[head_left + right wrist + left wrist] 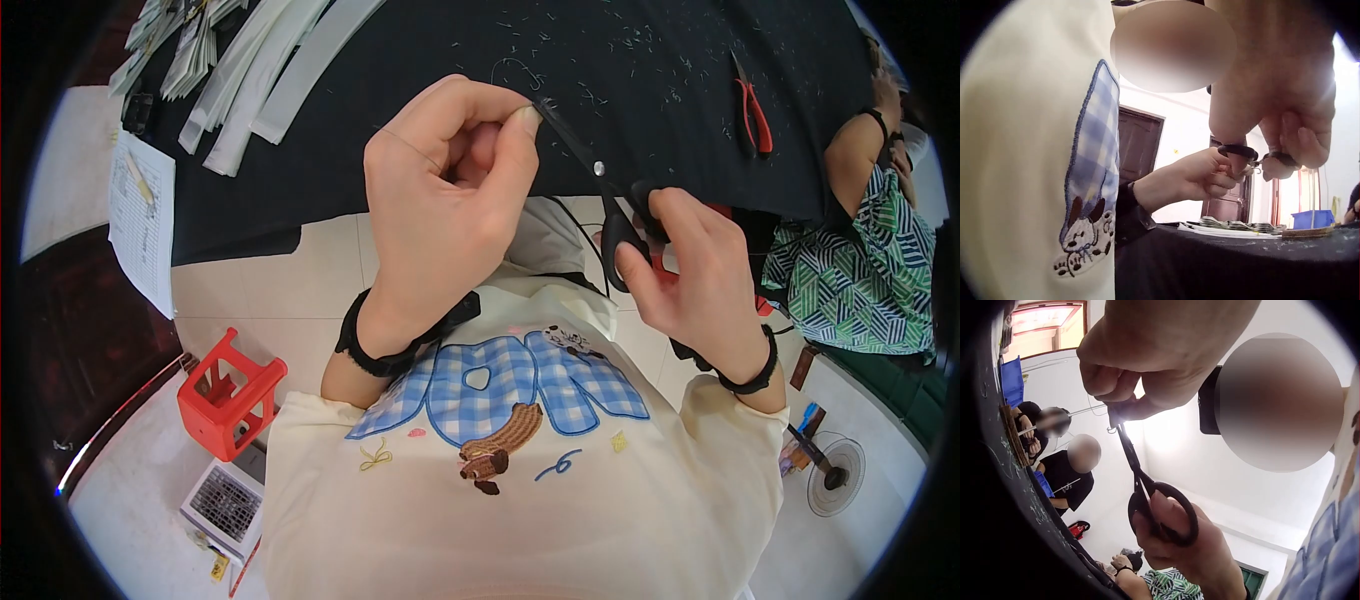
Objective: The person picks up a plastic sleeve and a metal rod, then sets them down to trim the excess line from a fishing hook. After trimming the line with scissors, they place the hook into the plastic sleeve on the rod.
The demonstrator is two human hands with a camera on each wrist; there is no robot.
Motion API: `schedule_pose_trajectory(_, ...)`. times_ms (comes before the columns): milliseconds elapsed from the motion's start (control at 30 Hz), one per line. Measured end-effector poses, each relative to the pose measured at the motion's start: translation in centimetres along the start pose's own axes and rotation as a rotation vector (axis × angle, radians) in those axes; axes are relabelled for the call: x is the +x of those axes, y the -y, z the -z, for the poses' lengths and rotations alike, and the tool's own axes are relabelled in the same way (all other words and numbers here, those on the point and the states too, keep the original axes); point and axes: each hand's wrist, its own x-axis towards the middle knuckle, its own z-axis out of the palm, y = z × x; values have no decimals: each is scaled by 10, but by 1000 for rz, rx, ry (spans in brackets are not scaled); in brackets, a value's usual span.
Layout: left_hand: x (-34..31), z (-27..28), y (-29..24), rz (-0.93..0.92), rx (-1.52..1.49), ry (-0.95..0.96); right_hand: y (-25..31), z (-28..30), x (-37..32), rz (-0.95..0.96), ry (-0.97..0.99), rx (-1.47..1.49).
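Observation:
In the head view my left hand (pixel 440 185) pinches a thin, dark thread (pixel 515 62) between thumb and forefinger. One loose end curls past the fingertips over the black tablecloth; another stretch crosses the back of the hand. My right hand (pixel 695 265) grips black-handled scissors (pixel 598 168), thumb and fingers through the loops. Their blades point up and left, tips right at the left fingertips. The left wrist view shows the scissors (pixel 1127 450) with blades close together under the pinching left hand (pixel 1147 362). Small thread clippings (pixel 590 95) lie scattered on the cloth.
Red-handled pliers (pixel 757 115) lie at the table's right. Long pale strips (pixel 290 90) and bundled slips (pixel 195 60) occupy the back left, near a written sheet (pixel 140 220). A red stool (pixel 232 395) stands on the floor at left. Another person in a patterned garment (pixel 850 275) sits at right.

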Motion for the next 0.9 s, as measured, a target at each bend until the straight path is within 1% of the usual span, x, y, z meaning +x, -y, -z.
schedule_pose_trajectory(67,0,0,0,-12,2,4,0,0,0,-14,-9,10)
schedule_pose_trajectory(167,0,0,-1,-6,-9,-2,-1,0,0,23,0,10)
schedule_pose_trajectory(233,-1,2,1,-18,30,53,-3,0,-1,-45,-61,135)
schedule_pose_trajectory(267,-1,2,1,-18,30,52,-3,2,0,-43,-61,134)
schedule_pose_trajectory(333,0,2,1,24,-23,37,-5,10,1,-76,-191,73)
schedule_pose_trajectory(367,1,2,-3,21,-24,36,-11,8,1,-202,-213,99)
schedule_pose_trajectory(400,3,4,-9,131,-116,34,-15,9,7,-291,-225,18)
schedule_pose_trajectory(433,4,5,-12,241,-208,33,-25,7,11,-305,-260,-133)
schedule_pose_trajectory(467,5,6,-11,234,-209,35,-36,3,14,-317,-296,-285)
schedule_pose_trajectory(500,6,6,-9,256,-253,61,-47,1,16,-313,-306,-288)
schedule_pose_trajectory(567,9,8,-10,270,-293,84,-63,-2,21,-366,-279,-422)
schedule_pose_trajectory(600,10,10,-13,313,-330,101,-68,-3,24,-362,-285,-422)
schedule_pose_trajectory(633,10,10,-15,357,-368,119,-72,-3,28,-376,-249,-416)
schedule_pose_trajectory(667,11,12,-17,350,-369,118,-75,-3,30,-390,-211,-411)
schedule_pose_trajectory(700,12,13,-19,385,-391,135,-77,-3,32,-386,-218,-413)
schedule_pose_trajectory(733,12,14,-20,419,-412,151,-80,-4,34,-379,-215,-348)
schedule_pose_trajectory(767,13,15,-21,413,-413,149,-81,-3,36,-372,-210,-283)
schedule_pose_trajectory(800,12,16,-21,401,-405,154,-79,-2,37,-369,-213,-285)
schedule_pose_trajectory(867,11,15,-24,385,-398,160,-70,0,43,-160,-424,-253)
schedule_pose_trajectory(900,11,14,-27,363,-368,160,-54,4,45,-190,-427,-87)
